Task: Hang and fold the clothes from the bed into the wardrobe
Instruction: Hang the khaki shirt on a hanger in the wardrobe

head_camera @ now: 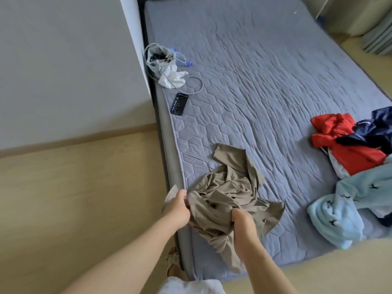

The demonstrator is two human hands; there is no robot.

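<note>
A crumpled khaki shirt [229, 187] lies at the near left corner of the bed [265, 81], which has a grey-blue quilted cover. My left hand [177, 209] grips the shirt's left edge at the mattress side. My right hand [244, 228] grips a bunch of the same fabric nearer the middle. Part of the shirt hangs down over the bed's front edge. A pile of other clothes sits at the right: a red garment [347, 143], a dark navy garment [373, 132] and a light blue fleece piece [350, 209].
A black phone [179, 103] lies near the bed's left edge. Behind it sits a grey drawstring pouch [159, 58] with white cloth and a cord. Wooden floor [74, 198] runs left of the bed, a wall beyond. Folded grey mats [379, 37] stand at the far right.
</note>
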